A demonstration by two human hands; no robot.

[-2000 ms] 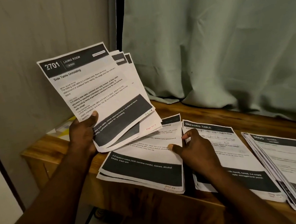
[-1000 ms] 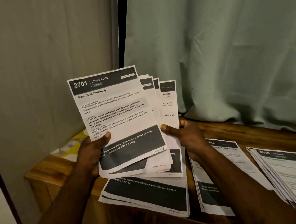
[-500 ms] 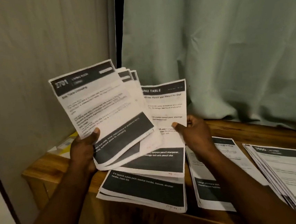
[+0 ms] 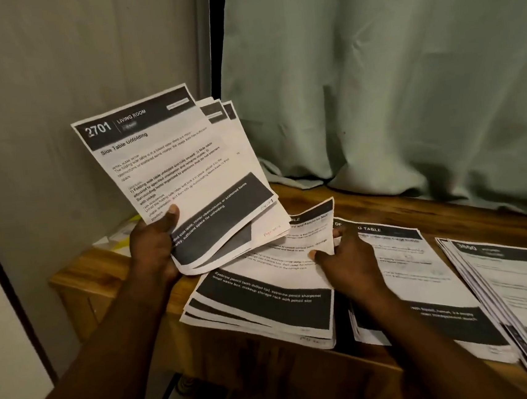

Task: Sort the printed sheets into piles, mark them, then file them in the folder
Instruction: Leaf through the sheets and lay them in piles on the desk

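The left hand (image 4: 154,245) gripped a fan of printed sheets (image 4: 172,169) above the left end of the wooden table (image 4: 385,203). Its thumb was pressed flat on the front page; the other fingers were hidden behind the paper. The fan stood almost upright, its long axis leaning left. The header "2701 LIVING ROOM" was uppermost, and the corners of further sheets showed behind its right edge.

The right hand (image 4: 345,265) pinched the right edge of a single sheet (image 4: 281,262) on top of the left pile (image 4: 260,312) at the table's front left. The thumb lay on the sheet's face and the forefinger hooked round its edge. The sheet's long axis ran from the table's front to its back, header at the far end, far right corner curled up.

A middle pile (image 4: 424,280) and a slipped right pile (image 4: 523,303) lay further along the table. A green curtain (image 4: 388,74) hung to its back edge.
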